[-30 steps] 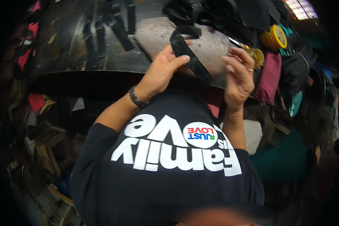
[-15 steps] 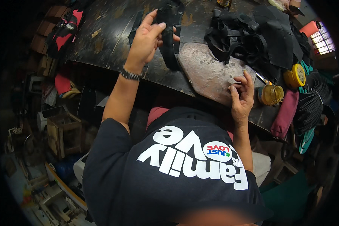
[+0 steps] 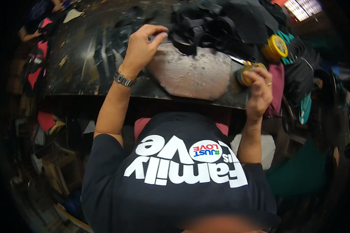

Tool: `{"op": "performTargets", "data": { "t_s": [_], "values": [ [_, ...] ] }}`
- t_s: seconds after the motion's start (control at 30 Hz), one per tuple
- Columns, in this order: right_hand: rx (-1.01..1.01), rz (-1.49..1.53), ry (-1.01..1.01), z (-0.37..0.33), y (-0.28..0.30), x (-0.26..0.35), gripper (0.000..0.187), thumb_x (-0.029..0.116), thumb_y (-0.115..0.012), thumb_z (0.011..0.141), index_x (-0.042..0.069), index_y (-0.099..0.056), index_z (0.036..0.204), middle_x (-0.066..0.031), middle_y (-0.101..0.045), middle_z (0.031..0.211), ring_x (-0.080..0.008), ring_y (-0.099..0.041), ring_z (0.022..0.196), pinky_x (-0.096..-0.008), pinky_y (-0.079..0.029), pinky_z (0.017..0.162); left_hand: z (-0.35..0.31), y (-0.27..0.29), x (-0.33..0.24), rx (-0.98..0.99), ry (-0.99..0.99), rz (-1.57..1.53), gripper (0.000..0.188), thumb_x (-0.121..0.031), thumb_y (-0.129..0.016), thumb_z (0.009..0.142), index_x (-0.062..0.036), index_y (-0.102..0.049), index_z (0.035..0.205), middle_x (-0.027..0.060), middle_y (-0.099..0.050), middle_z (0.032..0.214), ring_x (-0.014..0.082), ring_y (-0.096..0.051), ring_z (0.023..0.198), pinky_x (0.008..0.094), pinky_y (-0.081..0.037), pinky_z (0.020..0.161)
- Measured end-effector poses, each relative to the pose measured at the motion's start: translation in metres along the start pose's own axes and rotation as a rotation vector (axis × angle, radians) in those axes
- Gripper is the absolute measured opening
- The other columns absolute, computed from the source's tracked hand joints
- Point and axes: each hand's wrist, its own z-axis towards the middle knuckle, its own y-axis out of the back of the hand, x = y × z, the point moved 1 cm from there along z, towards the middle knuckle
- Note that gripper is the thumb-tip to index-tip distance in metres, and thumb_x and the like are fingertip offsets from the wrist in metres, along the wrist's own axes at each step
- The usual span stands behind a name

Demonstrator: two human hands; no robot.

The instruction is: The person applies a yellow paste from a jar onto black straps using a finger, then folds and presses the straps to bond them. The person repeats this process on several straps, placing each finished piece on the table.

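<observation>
My left hand (image 3: pixel 142 48), with a watch on its wrist, reaches to the near left edge of a pile of black straps (image 3: pixel 206 31). Its thumb and forefinger point at the straps with a small gap between them; nothing shows held. At the right, my right hand (image 3: pixel 260 91) is over a glass jar (image 3: pixel 246 73) of yellowish stuff, its fingers curled together and slightly blurred. Whether they grip something at the jar's mouth is hidden. Between the hands lies a worn grey slab (image 3: pixel 192 73). Several black strips (image 3: pixel 105 52) are laid out left of my left hand.
A yellow tub (image 3: pixel 275 48) stands behind the jar, beside a maroon roll (image 3: pixel 276 85) and a bundle of black strips (image 3: pixel 295 77). A thin light tool (image 3: pixel 238 59) lies by the jar. Another person's hand (image 3: pixel 32 36) shows at the far left, near black and red pieces.
My left hand has let go of a black strip, which now lies on the table, and moved to the pile. My right hand has moved over to the jar. The view has shifted.
</observation>
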Motion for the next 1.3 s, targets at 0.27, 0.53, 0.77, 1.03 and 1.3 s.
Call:
{"op": "performTargets", "data": {
  "t_s": [0.27,0.53,0.77,1.03,1.3],
  "values": [
    [0.235,-0.741,0.039,0.041,0.059,-0.033,0.049,0.05,-0.051,0.101,0.012,-0.081,0.095,-0.0128,-0.063,0.133,-0.0352,-0.044,0.133,-0.0474,-0.032,0.112,0.003,-0.047,-0.036,0.23,0.029,0.09,0.024,-0.007,-0.074,0.087,-0.001,-0.072,0.11,0.0099,-0.071,0.105,0.0195,-0.069,0.085,0.0283,-0.054,0.076],
    [0.372,-0.893,0.084,0.042,0.048,-0.036,0.047,0.05,-0.054,0.099,0.013,-0.082,0.093,-0.0109,-0.064,0.131,-0.0348,-0.046,0.133,-0.0482,-0.032,0.112,-0.041,-0.056,-0.07,0.259,-0.289,-0.042,0.028,0.002,-0.069,0.083,-0.0073,-0.073,0.108,0.0107,-0.068,0.103,0.028,-0.068,0.091,0.0364,-0.055,0.081],
    [0.025,-0.863,-0.023,0.013,0.052,-0.012,0.022,0.012,-0.065,0.09,0.007,-0.074,0.109,-0.0162,-0.061,0.126,-0.0334,-0.056,0.119,-0.0429,-0.043,0.104,-0.071,-0.068,-0.063,0.336,-0.205,-0.067,0.032,-0.001,-0.07,0.085,-0.006,-0.07,0.116,0.0126,-0.065,0.11,0.0301,-0.064,0.103,0.0372,-0.052,0.089],
    [0.023,-0.592,-0.036,-0.001,0.038,0.012,0.039,-0.009,-0.06,0.078,0.006,-0.072,0.112,-0.013,-0.064,0.116,-0.0292,-0.06,0.115,-0.0391,-0.044,0.103,-0.077,-0.072,-0.063,0.288,-0.206,-0.149,0.024,-0.004,-0.072,0.085,-0.0048,-0.07,0.109,0.0101,-0.066,0.103,0.0283,-0.065,0.095,0.0364,-0.053,0.083],
    [0.368,0.153,-0.062,-0.012,-0.043,0.016,0.089,-0.008,-0.063,0.08,0.007,-0.024,0.158,-0.016,-0.06,0.134,-0.0238,-0.054,0.129,-0.0382,-0.038,0.111,-0.077,-0.052,-0.081,0.416,0.063,-0.618,0.017,-0.006,-0.069,0.092,0.0004,-0.069,0.108,0.0059,-0.065,0.095,0.0133,-0.062,0.086,0.0259,-0.048,0.076]
  ]
}}
